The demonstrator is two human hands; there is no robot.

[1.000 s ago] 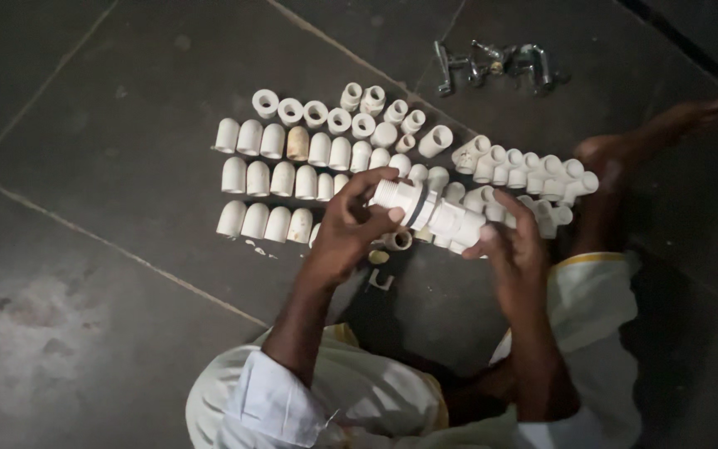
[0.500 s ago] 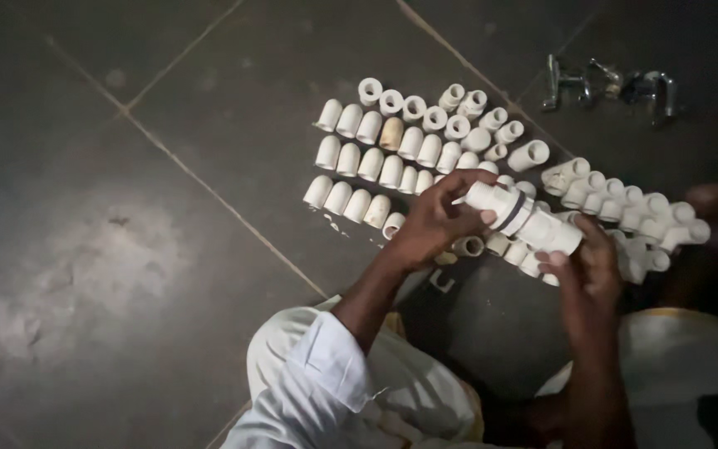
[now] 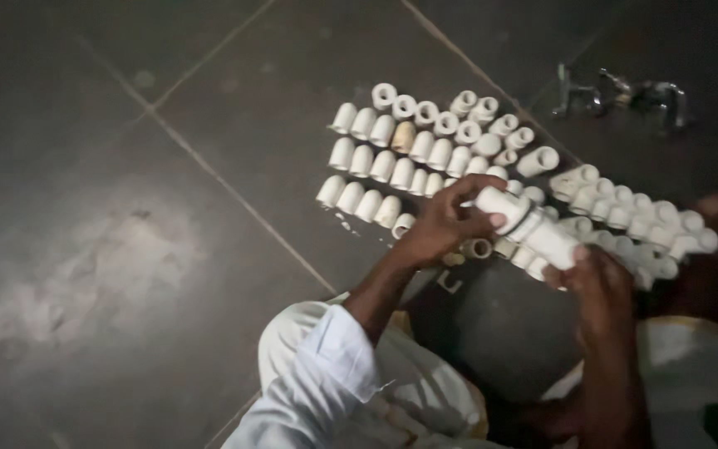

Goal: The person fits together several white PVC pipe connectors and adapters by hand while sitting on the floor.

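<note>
**Around the work, on the dark floor**

We see rows of white pipe fittings [image 3: 413, 154] laid on the dark tiled floor [image 3: 126, 208], one tan fitting [image 3: 403, 136] among them. A second cluster of fittings [image 3: 633, 218] lies to the right. Metal taps [image 3: 621, 93] rest well apart, farther back. A small open ring [image 3: 477, 248] sits nearer.

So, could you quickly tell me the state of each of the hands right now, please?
Left hand: closed on one end of the white pipe fitting.
Right hand: closed on the fitting's other end.
</note>
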